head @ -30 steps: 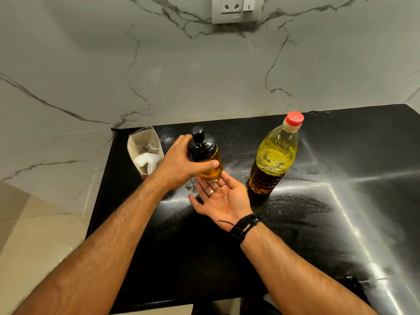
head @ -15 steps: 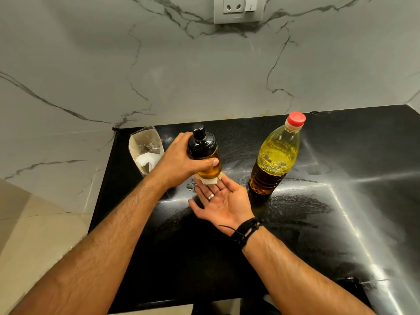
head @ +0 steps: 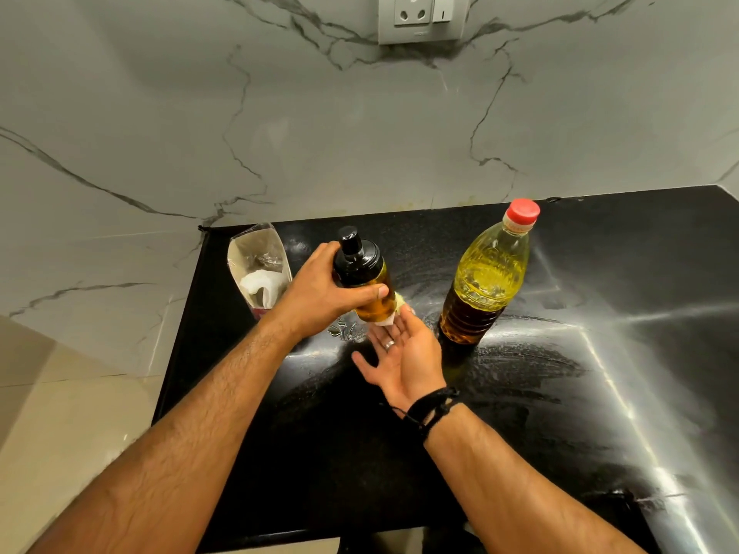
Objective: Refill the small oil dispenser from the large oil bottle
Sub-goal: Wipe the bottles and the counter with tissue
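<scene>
Currently the left hand [head: 320, 297] is clamping its fingers around the small oil dispenser [head: 366, 275], tilted above the tabletop [head: 560, 393], left of the large oil bottle [head: 486, 281]; the right hand [head: 404, 357], fingers apart, is cupping a white wad [head: 384, 321] beneath its base.

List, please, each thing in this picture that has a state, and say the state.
small oil dispenser: black cap on, tilted, held off the counter, part full
large oil bottle: upright, red cap on
left hand: gripping the dispenser
right hand: open, palm up, white wad at its fingertips under the dispenser
carton: open
</scene>
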